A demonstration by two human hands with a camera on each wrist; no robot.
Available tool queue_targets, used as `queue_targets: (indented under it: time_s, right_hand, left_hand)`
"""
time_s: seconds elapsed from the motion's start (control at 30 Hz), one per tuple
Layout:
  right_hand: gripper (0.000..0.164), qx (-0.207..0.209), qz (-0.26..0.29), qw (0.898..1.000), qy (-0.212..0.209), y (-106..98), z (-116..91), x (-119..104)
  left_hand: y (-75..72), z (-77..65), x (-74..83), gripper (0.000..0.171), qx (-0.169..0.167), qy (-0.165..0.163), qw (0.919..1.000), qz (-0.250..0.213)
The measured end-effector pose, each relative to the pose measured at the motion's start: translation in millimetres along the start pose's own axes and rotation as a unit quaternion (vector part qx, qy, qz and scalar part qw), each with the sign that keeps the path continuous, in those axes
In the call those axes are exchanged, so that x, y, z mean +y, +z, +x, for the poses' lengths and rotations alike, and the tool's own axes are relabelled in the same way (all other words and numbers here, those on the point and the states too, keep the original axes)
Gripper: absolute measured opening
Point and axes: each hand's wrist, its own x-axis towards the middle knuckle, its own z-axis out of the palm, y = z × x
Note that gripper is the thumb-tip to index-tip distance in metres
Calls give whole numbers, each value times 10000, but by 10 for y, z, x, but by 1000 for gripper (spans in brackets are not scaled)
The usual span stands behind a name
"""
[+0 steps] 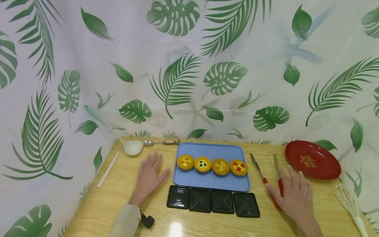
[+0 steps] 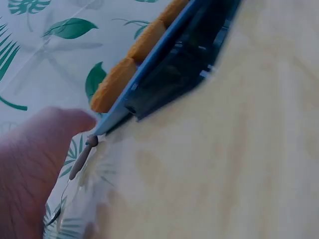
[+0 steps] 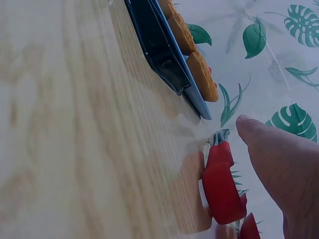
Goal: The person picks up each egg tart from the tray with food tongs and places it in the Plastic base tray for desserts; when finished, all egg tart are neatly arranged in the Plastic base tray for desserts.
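Note:
My left hand (image 1: 150,176) lies palm down on the table with its fingers spread, holding nothing, left of a blue tray (image 1: 207,182). Several egg tarts (image 1: 186,162) with different toppings sit in a row on that tray. In front of it stand several small black square dishes (image 1: 178,197), side by side. At the right, my right hand (image 1: 296,196) is spread flat beside metal tongs with red handles (image 1: 275,200). Its fingers are straight and partly cover one handle; whether they touch it I cannot tell. The right wrist view shows the thumb close to the red handle (image 3: 222,191).
A white ladle (image 1: 133,147), a spoon (image 1: 149,143) and a white stick (image 1: 108,170) lie at the left and back. On the right are a red oval plate (image 1: 325,164), leaning near the curtain, and a whisk (image 1: 350,205). A leaf-patterned curtain (image 1: 183,125) borders the table.

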Motion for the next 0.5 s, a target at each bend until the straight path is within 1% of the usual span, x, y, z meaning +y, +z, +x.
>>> queue_targets:
  time_s: [0.07,0.13,0.23,0.33,0.4,0.5]
  right_hand:
    - [94,1,24,10000,2,-6,9,-9]
    - [94,-9,53,10000,1,-10,17,-22]
    - [94,-8,113,9999,-22,-2,30,-50]
    - [95,-43,197,9998,-63,23,61,-86]
    - [95,-102,241,9996,-56,43,83,-111]
    - [98,-272,258,9993,73,66,102,-147]
  left_hand:
    - [4,43,22,85,-265,209,9991,-241]
    - [2,91,48,87,-541,436,9962,-517]
    - [23,168,67,90,-867,646,9917,-698]
    - [50,251,80,92,-1029,745,9878,-897]
    - [85,304,83,92,-1060,819,9860,-994]
    - [140,349,89,93,-1111,913,9843,-1027]
